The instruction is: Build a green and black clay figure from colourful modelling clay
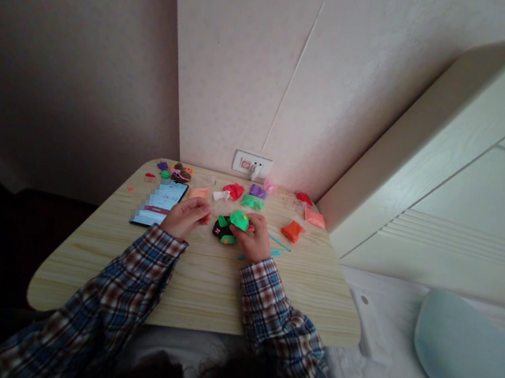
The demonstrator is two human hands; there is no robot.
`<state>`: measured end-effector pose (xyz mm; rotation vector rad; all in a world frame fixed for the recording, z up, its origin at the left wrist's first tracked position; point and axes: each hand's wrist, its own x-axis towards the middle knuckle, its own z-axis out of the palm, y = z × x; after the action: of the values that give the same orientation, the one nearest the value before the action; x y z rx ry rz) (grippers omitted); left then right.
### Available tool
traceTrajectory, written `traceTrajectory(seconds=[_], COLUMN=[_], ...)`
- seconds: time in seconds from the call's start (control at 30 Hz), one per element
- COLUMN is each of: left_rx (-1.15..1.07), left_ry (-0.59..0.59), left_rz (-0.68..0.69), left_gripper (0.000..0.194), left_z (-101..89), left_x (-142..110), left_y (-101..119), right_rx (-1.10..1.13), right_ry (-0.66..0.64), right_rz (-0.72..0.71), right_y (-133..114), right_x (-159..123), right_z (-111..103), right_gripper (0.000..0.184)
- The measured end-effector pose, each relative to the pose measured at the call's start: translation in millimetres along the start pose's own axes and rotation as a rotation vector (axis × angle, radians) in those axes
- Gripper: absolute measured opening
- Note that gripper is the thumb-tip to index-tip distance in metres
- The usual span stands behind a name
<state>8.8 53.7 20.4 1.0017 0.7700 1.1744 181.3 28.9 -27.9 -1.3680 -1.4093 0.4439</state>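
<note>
My right hand is closed around a green clay ball with a small yellow spot, held just above the wooden table. Right beside it lies a black clay piece with green bits on it. My left hand rests on the table to the left with its fingers curled together; whether anything is in them I cannot see. Both arms wear plaid sleeves.
A phone with a lit screen lies left of my hands. Several clay packets in red, purple, green and orange are spread along the back, with small clay figures at the back left. Thin blue tools lie at right. A wall socket sits behind; a bed at right.
</note>
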Motion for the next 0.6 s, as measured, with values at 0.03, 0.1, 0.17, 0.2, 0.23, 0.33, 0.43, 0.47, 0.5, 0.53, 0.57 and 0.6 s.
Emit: traceTrajectory(seconds=[0.03,0.1,0.17,0.2,0.23,0.33,0.43,0.47,0.5,0.53,0.57,0.6], left_rx=[0.002,0.001,-0.003,-0.005,-0.006,-0.005,-0.003,-0.002,-0.001,-0.001,-0.002,-0.003], left_ry=[-0.002,-0.004,-0.004,-0.004,-0.004,-0.009,-0.023,-0.026,-0.029,-0.032,-0.034,-0.036], left_rz=[-0.001,0.001,0.002,0.003,0.003,0.006,0.011,0.012,0.013,0.014,0.015,0.015], left_gripper=[0.040,0.040,0.041,0.041,0.041,0.040,0.037,0.037,0.037,0.037,0.037,0.038], left_z=[-0.4,-1.3,-2.1,-2.3,-2.4,-2.2,-1.5,-1.2,-1.0,-0.8,-0.6,-0.6], left_x=[0.2,1.0,1.9,2.2,2.3,2.0,0.9,0.6,0.3,0.0,-0.2,-0.3], left_y=[-0.4,-1.6,-2.7,-3.2,-3.4,-3.4,-2.6,-2.3,-2.0,-1.8,-1.6,-1.4], right_rx=[-0.003,-0.016,-0.036,-0.048,-0.059,-0.082,-0.087,-0.091,-0.099,-0.109,-0.121,-0.132], right_ry=[-0.012,-0.038,-0.060,-0.069,-0.078,-0.101,-0.099,-0.098,-0.099,-0.100,-0.100,-0.107], right_rz=[-0.002,0.000,0.014,0.025,0.035,0.049,0.063,0.069,0.074,0.078,0.079,0.075], right_y=[-0.1,-0.5,-1.0,-1.1,-1.2,-0.5,1.2,1.8,2.3,2.7,2.9,3.0], right_x=[0.0,-0.3,-1.0,-1.4,-1.8,-2.7,-3.1,-3.2,-3.3,-3.4,-3.5,-3.5], right_z=[-0.3,-0.7,-0.7,-0.7,-0.5,0.0,0.7,0.9,1.0,1.1,1.0,0.7], right_gripper=[0.021,0.023,0.023,0.023,0.022,0.021,0.025,0.027,0.030,0.031,0.033,0.033])
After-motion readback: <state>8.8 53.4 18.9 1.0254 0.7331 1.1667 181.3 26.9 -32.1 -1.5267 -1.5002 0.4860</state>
